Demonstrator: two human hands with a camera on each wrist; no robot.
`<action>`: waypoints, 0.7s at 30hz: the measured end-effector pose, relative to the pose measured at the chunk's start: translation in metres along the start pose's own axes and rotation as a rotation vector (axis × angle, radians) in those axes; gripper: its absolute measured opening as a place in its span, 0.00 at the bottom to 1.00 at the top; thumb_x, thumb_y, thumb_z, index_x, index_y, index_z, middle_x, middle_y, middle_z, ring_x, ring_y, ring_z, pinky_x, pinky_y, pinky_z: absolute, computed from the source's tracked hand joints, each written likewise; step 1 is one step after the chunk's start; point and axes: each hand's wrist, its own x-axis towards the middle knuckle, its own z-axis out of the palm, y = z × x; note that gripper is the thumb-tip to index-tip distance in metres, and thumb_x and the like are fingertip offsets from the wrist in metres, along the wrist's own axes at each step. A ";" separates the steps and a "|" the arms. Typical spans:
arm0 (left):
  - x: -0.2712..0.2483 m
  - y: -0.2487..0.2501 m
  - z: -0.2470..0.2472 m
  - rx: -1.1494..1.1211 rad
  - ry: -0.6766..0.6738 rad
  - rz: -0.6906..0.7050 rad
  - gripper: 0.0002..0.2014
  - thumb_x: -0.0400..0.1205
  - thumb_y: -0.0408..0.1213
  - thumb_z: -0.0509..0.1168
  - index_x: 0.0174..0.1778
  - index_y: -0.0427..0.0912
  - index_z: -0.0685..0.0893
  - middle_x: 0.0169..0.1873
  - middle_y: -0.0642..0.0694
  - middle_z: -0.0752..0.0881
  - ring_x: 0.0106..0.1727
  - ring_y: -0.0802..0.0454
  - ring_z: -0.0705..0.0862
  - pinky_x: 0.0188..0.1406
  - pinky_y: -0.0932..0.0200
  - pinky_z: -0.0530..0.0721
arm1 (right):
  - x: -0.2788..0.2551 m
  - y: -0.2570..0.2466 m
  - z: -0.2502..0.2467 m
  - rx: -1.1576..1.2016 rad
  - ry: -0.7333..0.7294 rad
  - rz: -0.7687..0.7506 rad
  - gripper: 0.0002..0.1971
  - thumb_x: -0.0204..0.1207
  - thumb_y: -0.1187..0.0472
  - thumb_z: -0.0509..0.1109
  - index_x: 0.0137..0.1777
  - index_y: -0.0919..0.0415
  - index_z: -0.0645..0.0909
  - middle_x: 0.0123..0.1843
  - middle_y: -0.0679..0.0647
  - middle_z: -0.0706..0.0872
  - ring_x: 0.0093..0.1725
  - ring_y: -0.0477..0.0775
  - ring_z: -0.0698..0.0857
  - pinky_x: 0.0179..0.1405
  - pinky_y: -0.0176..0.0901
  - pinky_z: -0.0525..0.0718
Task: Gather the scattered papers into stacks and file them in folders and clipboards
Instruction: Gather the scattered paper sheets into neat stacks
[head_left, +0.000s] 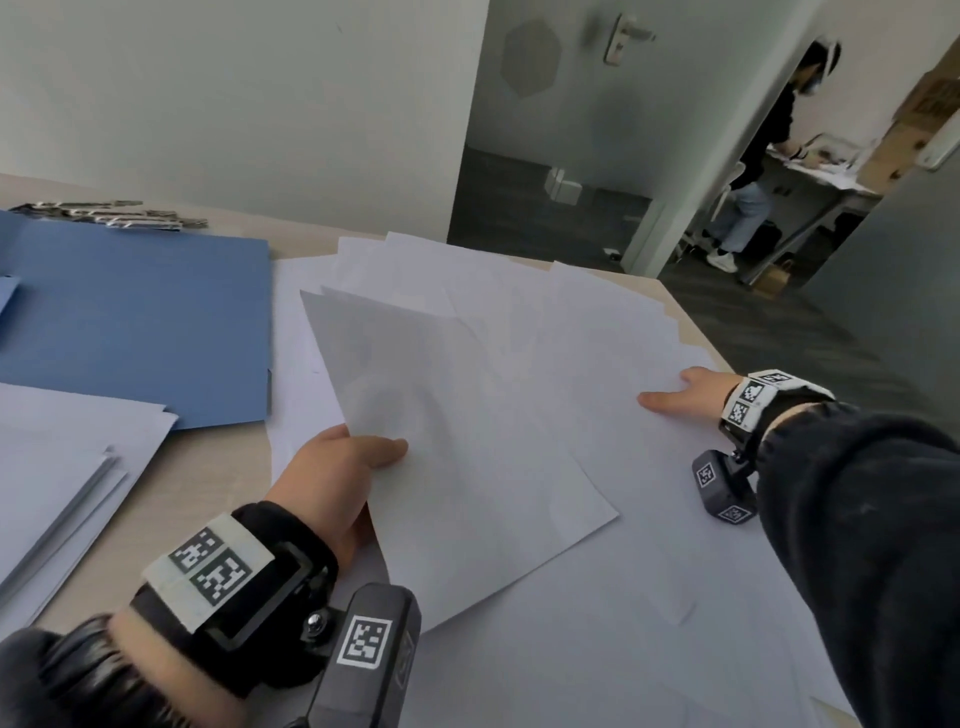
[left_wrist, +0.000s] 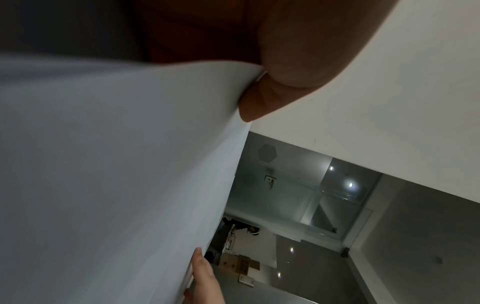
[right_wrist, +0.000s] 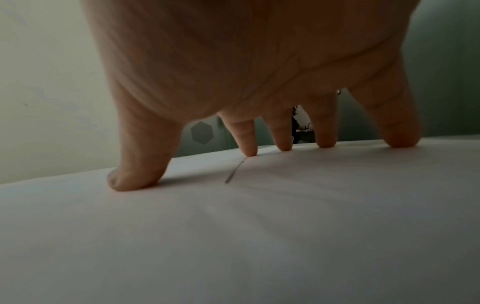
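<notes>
Several white sheets (head_left: 519, 291) lie fanned over the right half of the table. My left hand (head_left: 343, 467) pinches a few of these sheets (head_left: 441, 426) at their near left edge, thumb on top, and holds them lifted off the pile; the left wrist view shows the thumb (left_wrist: 293, 67) pressed against the sheets' edge (left_wrist: 130, 164). My right hand (head_left: 680, 395) lies spread near the table's right edge, its fingertips (right_wrist: 249, 152) pressing down on the loose sheets (right_wrist: 259, 226). A blue folder (head_left: 135, 322) lies closed at the left.
A squared stack of white paper (head_left: 62, 467) sits at the near left. Metal clips (head_left: 114, 215) lie beyond the folder by the wall. The table's right edge (head_left: 691, 332) drops to dark carpet. A person stands at a desk through the doorway (head_left: 753, 171).
</notes>
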 end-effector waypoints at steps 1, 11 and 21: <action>0.000 -0.001 0.000 0.005 -0.002 -0.001 0.08 0.82 0.23 0.63 0.51 0.36 0.85 0.40 0.35 0.92 0.41 0.34 0.91 0.42 0.44 0.88 | 0.003 0.001 0.002 -0.015 0.015 0.001 0.55 0.70 0.23 0.66 0.87 0.60 0.58 0.88 0.58 0.62 0.86 0.62 0.62 0.84 0.50 0.59; -0.001 0.000 0.000 -0.017 -0.045 0.008 0.08 0.82 0.21 0.61 0.47 0.36 0.84 0.32 0.39 0.92 0.31 0.40 0.91 0.36 0.49 0.87 | -0.010 -0.002 0.000 0.015 0.036 0.020 0.54 0.65 0.31 0.79 0.85 0.57 0.62 0.83 0.57 0.69 0.80 0.62 0.71 0.78 0.51 0.69; -0.002 0.001 -0.002 -0.036 -0.071 -0.023 0.09 0.82 0.22 0.61 0.49 0.36 0.85 0.35 0.37 0.92 0.37 0.36 0.91 0.39 0.45 0.87 | -0.027 -0.007 0.000 0.140 0.130 0.084 0.51 0.68 0.48 0.84 0.86 0.60 0.59 0.79 0.59 0.74 0.74 0.65 0.77 0.72 0.52 0.76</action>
